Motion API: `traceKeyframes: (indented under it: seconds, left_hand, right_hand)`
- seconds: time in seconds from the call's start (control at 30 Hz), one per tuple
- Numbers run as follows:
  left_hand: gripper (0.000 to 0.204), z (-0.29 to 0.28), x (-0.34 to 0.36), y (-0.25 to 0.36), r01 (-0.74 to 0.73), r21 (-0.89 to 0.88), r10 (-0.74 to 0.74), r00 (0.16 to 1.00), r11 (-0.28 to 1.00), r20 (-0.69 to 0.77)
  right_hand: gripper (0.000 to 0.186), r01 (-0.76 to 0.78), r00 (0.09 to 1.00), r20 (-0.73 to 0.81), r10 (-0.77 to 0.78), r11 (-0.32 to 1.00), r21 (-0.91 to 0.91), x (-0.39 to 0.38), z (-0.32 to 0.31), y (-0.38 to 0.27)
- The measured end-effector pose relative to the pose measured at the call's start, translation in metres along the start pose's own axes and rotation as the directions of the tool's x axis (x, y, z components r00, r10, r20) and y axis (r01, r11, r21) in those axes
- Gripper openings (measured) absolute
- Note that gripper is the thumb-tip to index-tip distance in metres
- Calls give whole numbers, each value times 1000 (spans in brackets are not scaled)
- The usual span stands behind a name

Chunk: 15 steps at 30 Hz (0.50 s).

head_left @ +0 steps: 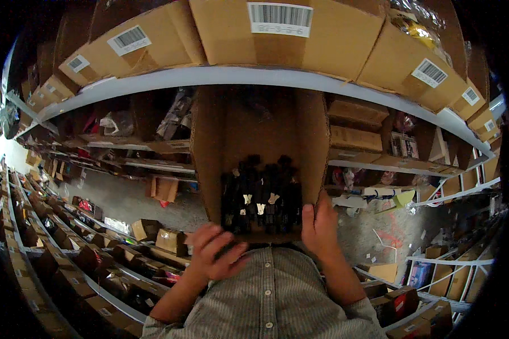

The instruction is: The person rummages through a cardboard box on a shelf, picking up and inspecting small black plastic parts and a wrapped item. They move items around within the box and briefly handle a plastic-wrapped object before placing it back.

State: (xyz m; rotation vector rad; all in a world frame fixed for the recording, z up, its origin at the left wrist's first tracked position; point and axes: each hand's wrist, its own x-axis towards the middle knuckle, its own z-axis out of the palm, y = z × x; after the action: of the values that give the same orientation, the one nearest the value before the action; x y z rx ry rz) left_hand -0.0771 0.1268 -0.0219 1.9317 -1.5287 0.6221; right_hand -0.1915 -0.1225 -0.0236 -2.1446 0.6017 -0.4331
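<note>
The left hand (216,251), fingers apart and apparently empty, hovers by the box (315,135), whose near end bares black items (266,189) within reach. The right hand (321,227) clamps the box's right wall, thumb inside, seemingly to steady it.

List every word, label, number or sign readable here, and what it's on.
Central upper box: white barcode label, printed characters beneath, not copied out here.
Upper-left box: barcoded left label, print blurred.
Upper-right box: barcoded right label, print too small.
Black items in open carton: pale marks, no readable lettering.
</note>
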Motion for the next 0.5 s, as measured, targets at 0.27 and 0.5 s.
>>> traceKeyframes:
  seconds: [0.27, 0.5]
  left_hand:
    - [50, 47, 160, -26, 309, 312, -437, 697, 898, 568]
    - [38, 184, 186, -112, 420, 342, -462, 886, 841, 49]
  right_hand:
    - [57, 45, 999, -6, -46, 995, -87, 8, 5, -16]
    - [41, 99, 986, -124, -114, 988, -122, 0, 19, -10]
